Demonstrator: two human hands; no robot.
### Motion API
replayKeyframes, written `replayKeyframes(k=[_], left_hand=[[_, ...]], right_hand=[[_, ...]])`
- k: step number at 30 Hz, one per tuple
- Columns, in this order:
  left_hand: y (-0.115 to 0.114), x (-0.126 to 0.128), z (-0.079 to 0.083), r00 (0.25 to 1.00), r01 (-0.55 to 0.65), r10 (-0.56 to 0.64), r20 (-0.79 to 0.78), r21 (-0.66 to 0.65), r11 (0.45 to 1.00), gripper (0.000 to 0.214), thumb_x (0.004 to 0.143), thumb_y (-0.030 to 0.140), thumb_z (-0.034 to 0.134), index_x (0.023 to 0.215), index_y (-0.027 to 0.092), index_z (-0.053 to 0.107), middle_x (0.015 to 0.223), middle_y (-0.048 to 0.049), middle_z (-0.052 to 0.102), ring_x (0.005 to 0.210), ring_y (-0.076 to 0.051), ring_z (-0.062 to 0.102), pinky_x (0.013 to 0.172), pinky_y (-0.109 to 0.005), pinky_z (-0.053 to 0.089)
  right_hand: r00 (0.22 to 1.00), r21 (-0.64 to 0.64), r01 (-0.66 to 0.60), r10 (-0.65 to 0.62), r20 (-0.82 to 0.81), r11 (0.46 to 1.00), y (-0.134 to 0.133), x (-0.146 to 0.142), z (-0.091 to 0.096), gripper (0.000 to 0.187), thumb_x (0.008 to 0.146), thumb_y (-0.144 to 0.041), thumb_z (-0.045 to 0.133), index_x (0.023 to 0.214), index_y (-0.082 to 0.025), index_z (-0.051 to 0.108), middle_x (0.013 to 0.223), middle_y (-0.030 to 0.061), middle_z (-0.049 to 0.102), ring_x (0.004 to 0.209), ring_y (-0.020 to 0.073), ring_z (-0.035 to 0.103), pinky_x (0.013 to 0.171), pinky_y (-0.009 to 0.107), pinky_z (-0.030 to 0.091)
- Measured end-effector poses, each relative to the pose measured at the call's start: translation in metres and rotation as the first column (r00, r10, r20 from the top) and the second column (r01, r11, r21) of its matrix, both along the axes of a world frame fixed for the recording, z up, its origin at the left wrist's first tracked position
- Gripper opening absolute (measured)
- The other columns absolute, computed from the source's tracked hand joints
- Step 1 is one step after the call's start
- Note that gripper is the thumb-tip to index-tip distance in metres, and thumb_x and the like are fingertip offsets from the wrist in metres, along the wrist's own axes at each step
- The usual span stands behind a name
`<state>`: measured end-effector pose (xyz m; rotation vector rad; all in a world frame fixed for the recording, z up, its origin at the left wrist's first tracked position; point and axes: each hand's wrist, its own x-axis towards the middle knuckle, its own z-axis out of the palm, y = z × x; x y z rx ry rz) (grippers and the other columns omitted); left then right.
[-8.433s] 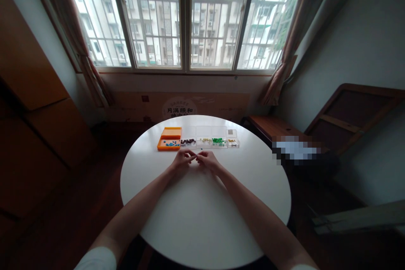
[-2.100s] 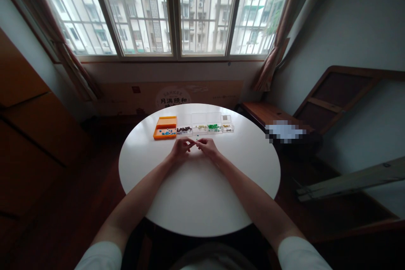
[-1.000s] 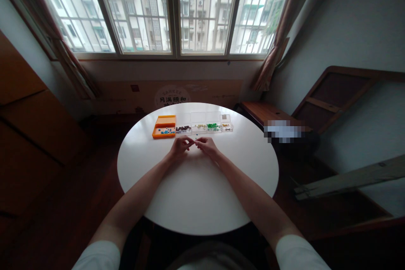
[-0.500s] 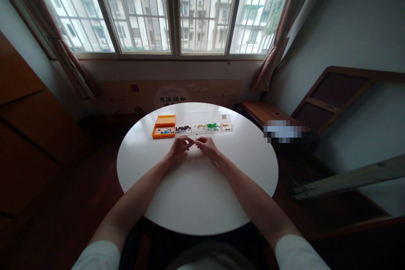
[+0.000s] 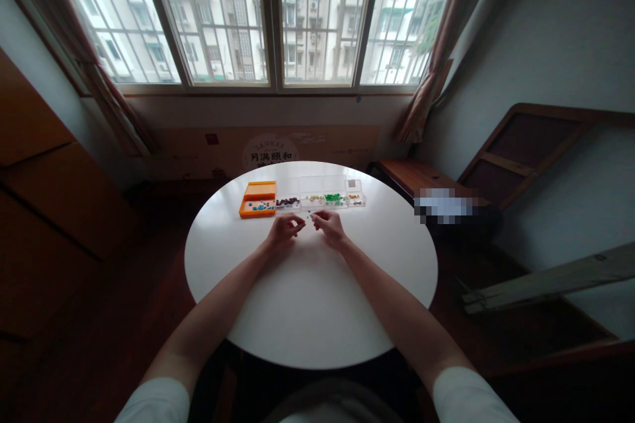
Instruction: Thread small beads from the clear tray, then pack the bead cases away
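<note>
My left hand (image 5: 284, 230) rests on the round white table (image 5: 307, 304) with its fingertips pinched together on something too small to name. My right hand (image 5: 328, 227) lies just to its right, fingers also pinched, close to a tiny green bead (image 5: 308, 215) on the tabletop. Beyond both hands stands a row of small boxes: an orange box (image 5: 258, 199) holding blue beads, then clear compartments with dark beads (image 5: 288, 201), pale beads (image 5: 313, 199), green beads (image 5: 332, 197) and yellowish beads (image 5: 354, 197).
A barred window (image 5: 278, 13) fills the far wall, with curtains at both sides. A cardboard panel (image 5: 268, 152) leans under the sill. Wooden furniture (image 5: 59, 192) stands at the left, a wooden frame (image 5: 536, 152) at the right.
My two hands, which had their fingertips together, have drawn a little apart; the right hand has shifted slightly right and toward the boxes. The view earlier tilted down.
</note>
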<state>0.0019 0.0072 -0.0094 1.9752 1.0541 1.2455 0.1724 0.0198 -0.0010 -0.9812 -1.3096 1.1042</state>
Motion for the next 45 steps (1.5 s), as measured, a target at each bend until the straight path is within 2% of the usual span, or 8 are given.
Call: replayKeyframes(k=[2, 5, 7, 24, 31, 36, 41, 45], left_hand=[[0.0, 0.0, 0.0, 1.0, -0.006, 0.006, -0.006, -0.007, 1.0, 0.027, 0.073, 0.037, 0.059, 0.077, 0.011, 0.064, 0.074, -0.0048, 0.063, 0.044, -0.006, 0.055, 0.039, -0.016, 0.045], [-0.001, 0.001, -0.001, 1.0, -0.008, 0.007, -0.019, -0.016, 1.0, 0.027, 0.074, 0.036, 0.058, 0.078, 0.011, 0.065, 0.076, -0.0057, 0.063, 0.045, -0.006, 0.055, 0.039, -0.015, 0.044], [-0.001, 0.001, -0.001, 1.0, -0.004, 0.004, -0.021, -0.024, 1.0, 0.026, 0.074, 0.036, 0.058, 0.078, 0.011, 0.065, 0.076, -0.0058, 0.063, 0.045, -0.006, 0.055, 0.038, -0.015, 0.043], [0.001, 0.002, -0.006, 1.0, 0.008, -0.009, -0.025, -0.04, 0.999, 0.023, 0.073, 0.034, 0.058, 0.076, 0.012, 0.065, 0.075, -0.0035, 0.062, 0.045, -0.006, 0.055, 0.039, -0.016, 0.042], [0.002, 0.001, -0.006, 0.999, -0.005, 0.003, -0.038, -0.064, 0.998, 0.024, 0.073, 0.035, 0.059, 0.079, 0.012, 0.065, 0.076, -0.0042, 0.062, 0.045, -0.006, 0.054, 0.039, -0.015, 0.041], [0.001, 0.002, -0.004, 0.998, -0.018, 0.015, -0.067, -0.042, 0.999, 0.021, 0.073, 0.032, 0.059, 0.076, 0.012, 0.065, 0.073, -0.0033, 0.063, 0.046, -0.006, 0.054, 0.042, -0.015, 0.042], [0.0, 0.002, -0.003, 0.999, 0.009, -0.011, -0.053, -0.048, 0.999, 0.021, 0.073, 0.031, 0.059, 0.076, 0.012, 0.065, 0.073, -0.0032, 0.063, 0.045, -0.006, 0.054, 0.043, -0.016, 0.043], [0.0, 0.002, -0.002, 0.998, 0.001, -0.003, -0.061, -0.032, 0.999, 0.021, 0.073, 0.032, 0.06, 0.075, 0.012, 0.065, 0.07, -0.0025, 0.063, 0.045, -0.006, 0.054, 0.044, -0.016, 0.043]], right_hand=[[0.981, 0.012, 0.175, -0.173, -0.092, 0.984, 0.011, 0.012, 0.001, 0.029, 0.058, -0.039, 0.065, 0.069, -0.012, 0.061, 0.054, 0.0004, 0.057, 0.045, 0.0092, 0.05, 0.044, 0.023, 0.043], [0.881, -0.034, 0.434, -0.432, -0.194, 0.9, 0.03, 0.033, 0.003, 0.029, 0.057, -0.037, 0.064, 0.07, -0.012, 0.059, 0.055, 0.0003, 0.058, 0.046, 0.0095, 0.051, 0.046, 0.024, 0.046], [0.83, -0.059, 0.517, -0.517, -0.208, 0.854, 0.041, 0.044, 0.004, 0.026, 0.057, -0.036, 0.063, 0.069, -0.012, 0.058, 0.053, -0.0005, 0.056, 0.045, 0.0096, 0.051, 0.045, 0.024, 0.047], [0.753, -0.168, 0.591, -0.614, -0.237, 0.789, 0.094, 0.082, 0.02, 0.009, 0.058, -0.015, 0.063, 0.06, -0.013, 0.055, 0.041, -0.0048, 0.051, 0.038, 0.0075, 0.05, 0.04, 0.018, 0.047], [0.898, -0.194, 0.405, -0.429, -0.1, 0.893, 0.097, 0.059, 0.014, 0.014, 0.054, 0.001, 0.058, 0.062, -0.01, 0.058, 0.049, -0.0004, 0.058, 0.048, 0.011, 0.058, 0.049, 0.02, 0.052], [0.949, -0.015, 0.24, -0.232, 0.213, 0.971, 0.077, 0.029, 0.01, 0.022, 0.061, -0.003, 0.053, 0.078, -0.011, 0.064, 0.064, 0.0031, 0.065, 0.055, 0.0111, 0.06, 0.052, 0.021, 0.051], [0.729, 0.188, -0.124, -0.039, 0.684, 0.974, 0.051, 0.002, 0.006, 0.012, 0.063, -0.015, 0.058, 0.07, -0.013, 0.068, 0.069, 0.0069, 0.068, 0.064, 0.0164, 0.061, 0.061, 0.025, 0.047], [0.606, 0.227, -0.147, -0.094, 0.79, 0.963, 0.039, -0.007, 0.004, 0.013, 0.065, -0.015, 0.056, 0.068, -0.012, 0.069, 0.068, 0.009, 0.067, 0.065, 0.0179, 0.06, 0.061, 0.025, 0.044]])
